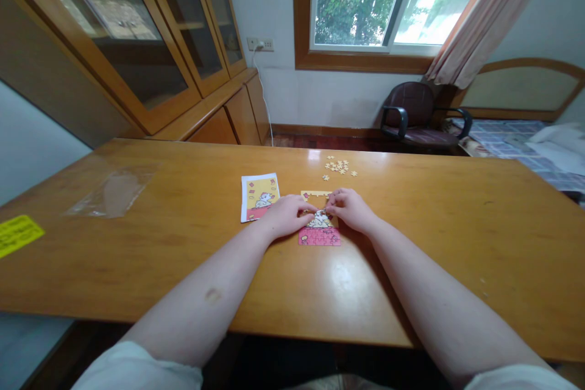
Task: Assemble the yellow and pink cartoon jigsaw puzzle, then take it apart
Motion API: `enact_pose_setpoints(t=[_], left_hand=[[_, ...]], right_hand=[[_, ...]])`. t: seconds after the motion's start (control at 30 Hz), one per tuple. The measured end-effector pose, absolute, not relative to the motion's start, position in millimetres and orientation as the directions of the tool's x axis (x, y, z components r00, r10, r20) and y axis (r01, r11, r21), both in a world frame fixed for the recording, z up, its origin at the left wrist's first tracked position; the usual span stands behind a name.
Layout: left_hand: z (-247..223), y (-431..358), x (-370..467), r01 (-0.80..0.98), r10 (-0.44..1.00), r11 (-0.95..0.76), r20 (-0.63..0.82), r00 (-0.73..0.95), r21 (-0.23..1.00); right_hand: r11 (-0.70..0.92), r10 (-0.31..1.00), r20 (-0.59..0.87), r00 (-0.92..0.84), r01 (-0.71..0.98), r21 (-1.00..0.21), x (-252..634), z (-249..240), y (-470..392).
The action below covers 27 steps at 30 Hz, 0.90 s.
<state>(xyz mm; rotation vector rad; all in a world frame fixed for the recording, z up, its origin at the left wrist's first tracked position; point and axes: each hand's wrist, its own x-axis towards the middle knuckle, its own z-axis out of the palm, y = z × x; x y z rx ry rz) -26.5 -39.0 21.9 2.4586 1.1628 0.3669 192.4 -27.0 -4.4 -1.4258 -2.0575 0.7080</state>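
Note:
A partly assembled jigsaw puzzle (319,236) lies on the table between my hands. Its lower part is pink, a white cartoon animal fills the middle, and a yellow strip forms the top edge, with a gap showing bare wood beneath it. My left hand (291,214) rests over the puzzle's left edge, fingers stretched out and apart. At the upper right side, my right hand (350,208) pinches a small puzzle piece, mostly hidden by the fingertips, against the puzzle. Left of the puzzle is a white-bordered reference picture (260,187) of the same design, its lower right corner covered by my left hand.
Loose puzzle pieces (339,166) lie in a pile beyond the puzzle. A clear plastic bag (112,192) and a yellow label (19,235) are on the left of the wooden table (457,219). Past the far edge stand a chair (411,113) and a glass-door cabinet (183,30).

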Motion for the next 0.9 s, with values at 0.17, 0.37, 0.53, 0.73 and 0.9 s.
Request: enact_pose_setpoints(t=[0.17,0.37,0.53,0.73,0.9], left_hand=[[20,-38,-27,0.682,0.781,-0.579,0.065,0.621,0.447],[14,-38,-26,0.671,0.766,-0.603,0.079,0.638,0.430],[11,-37,-26,0.669,0.764,-0.608,0.085,0.640,0.427],[12,-38,-26,0.672,0.763,-0.606,0.073,0.642,0.426],[13,-38,-25,0.684,0.766,-0.603,0.061,0.639,0.410]], right_hand=[[0.265,0.959,0.104,-0.265,0.702,-0.661,189,-5,-29],[0.274,0.957,0.097,-0.273,0.742,-0.611,185,-1,-32],[0.289,0.954,0.109,-0.280,0.761,-0.581,184,-1,-34],[0.322,0.944,0.122,-0.307,0.774,-0.546,185,-1,-33],[0.322,0.945,0.129,-0.301,0.785,-0.529,184,-3,-34]])
